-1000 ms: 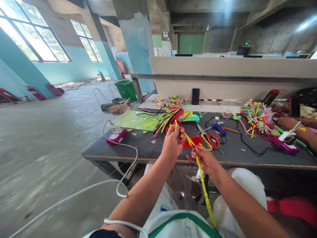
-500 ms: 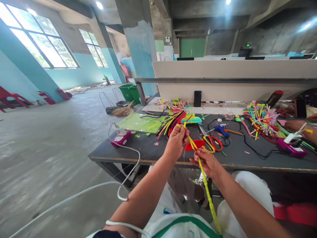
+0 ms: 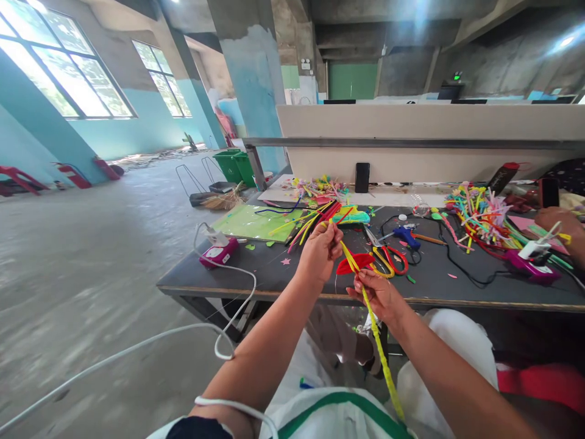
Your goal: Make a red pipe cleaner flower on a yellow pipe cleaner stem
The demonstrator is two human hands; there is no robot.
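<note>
Yellow pipe cleaners, braided into a long strip [image 3: 380, 350], run from between my hands down to my lap. My left hand [image 3: 321, 249] is closed on their loose upper ends. Lower down, my right hand [image 3: 375, 292] pinches the strip where the strands come together. Just behind the strands lies a flat red piece [image 3: 355, 263] on the table. Beyond my left hand is a fan of red, yellow and pink pipe cleaners [image 3: 315, 224]. Scissors with red and yellow handles [image 3: 388, 259] rest to the right of the red piece.
A blue glue gun [image 3: 406, 237] and black cords lie right of the scissors. A purple power strip [image 3: 219, 252] sits at the left, its white cable crossing my left arm. A phone [image 3: 362, 177] leans upright at the back. At far right, another person's hand [image 3: 560, 222] is beside a pipe-cleaner heap [image 3: 479, 213].
The whole view has shifted slightly, so the table and hands appear a little higher and further left. Both hands keep their hold on the yellow strands.
</note>
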